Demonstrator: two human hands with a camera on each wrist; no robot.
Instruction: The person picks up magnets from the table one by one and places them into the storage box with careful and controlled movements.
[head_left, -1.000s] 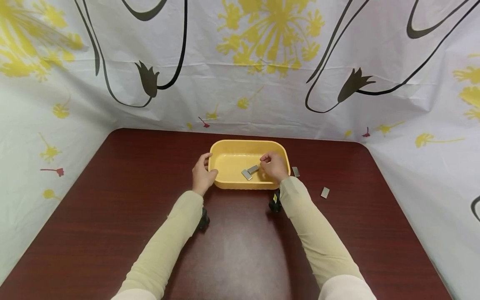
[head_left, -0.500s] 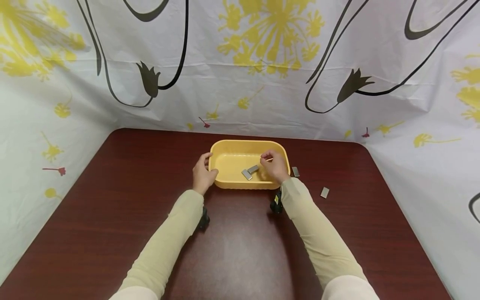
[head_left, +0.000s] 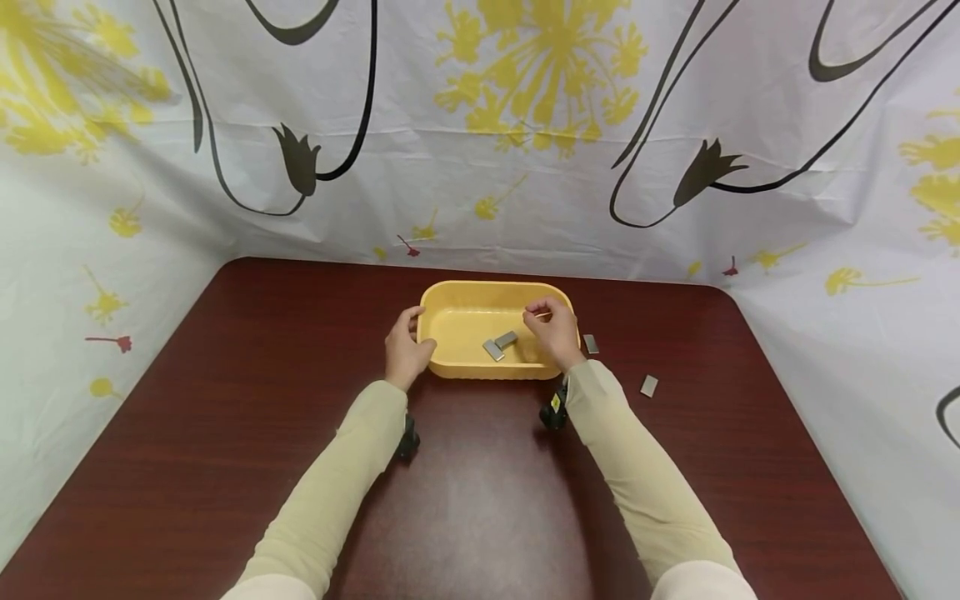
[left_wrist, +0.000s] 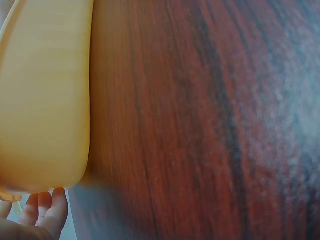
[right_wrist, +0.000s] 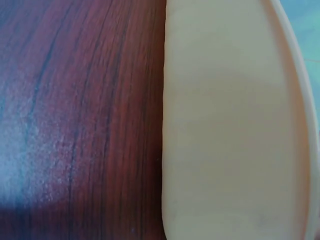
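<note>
A yellow plastic tub [head_left: 453,369] with rounded corners stands near the back of the table. My left hand [head_left: 405,350] grips its left end, the thumb at the rim; in the left wrist view its fingers [left_wrist: 59,210] touch the tub wall. My right hand [head_left: 553,331] is over the right part of the tub, with thumb and fingers curled together; whether something sits between the fingertips is too small to tell. Inside the tub lie two small flat grey rectangular pieces, one piece [head_left: 492,350] close to another piece [head_left: 507,339]. The right wrist view shows just the tub wall [right_wrist: 230,125] and table.
To the right of the tub, one grey piece [head_left: 591,343] lies close to its wall and another grey piece [head_left: 649,385] lies farther right on the dark red table [head_left: 225,433]. A white patterned curtain [head_left: 465,183] hangs behind the table.
My right hand has shifted slightly right and turned a little above the tub. The left hand, the tub and the grey pieces have stayed in place.
</note>
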